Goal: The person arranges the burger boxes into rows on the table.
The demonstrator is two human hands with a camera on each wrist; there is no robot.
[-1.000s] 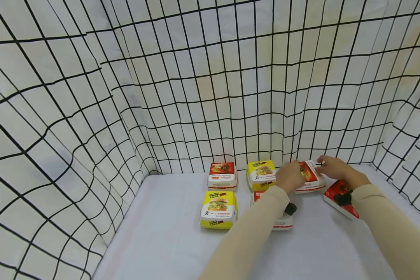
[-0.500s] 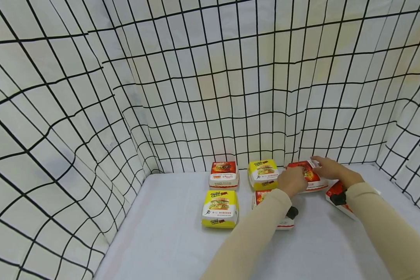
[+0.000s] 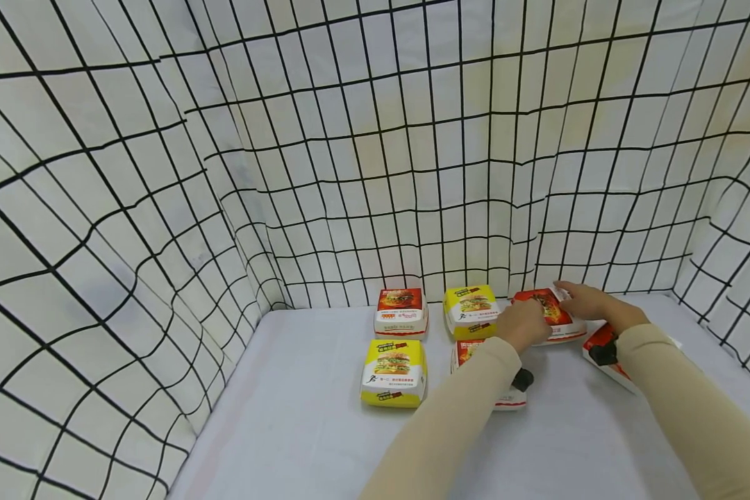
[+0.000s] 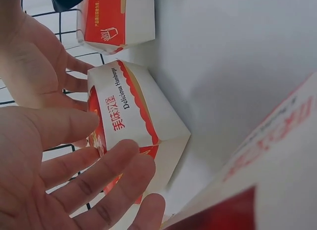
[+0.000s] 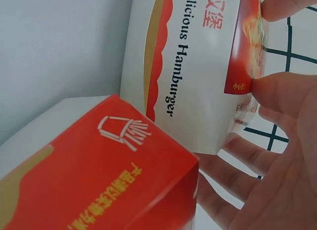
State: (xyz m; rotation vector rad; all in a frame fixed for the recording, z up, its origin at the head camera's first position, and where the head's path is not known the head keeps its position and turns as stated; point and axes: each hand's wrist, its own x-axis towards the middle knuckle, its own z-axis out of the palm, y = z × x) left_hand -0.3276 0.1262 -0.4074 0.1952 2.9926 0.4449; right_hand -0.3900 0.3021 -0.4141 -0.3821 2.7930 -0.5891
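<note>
A red and white hamburger box (image 3: pixel 553 312) stands in the back row on the table, between my two hands. At its left side is my left hand (image 3: pixel 521 323); the left wrist view shows the fingers fairly straight and spread along the box, with the thumb by its printed top. My right hand (image 3: pixel 590 304) is at its right side. In the right wrist view the thumb tip touches the red top panel, and the other fingers extend past the side, partly hidden by the box. Just left of my left hand is a yellow burger box (image 3: pixel 471 309).
Another red box (image 3: pixel 400 312) and a yellow box (image 3: pixel 392 373) stand further left. My left forearm partly covers a red and white box (image 3: pixel 464 353). Close under my right wrist lies a tilted red box (image 5: pixel 119 180). Black-grid netting (image 3: pixel 375 173) rises around the white table (image 3: pixel 287 417).
Over the last second my right hand has shifted slightly left, and more of the box's red top shows between my hands. During the last half second almost nothing moves.
</note>
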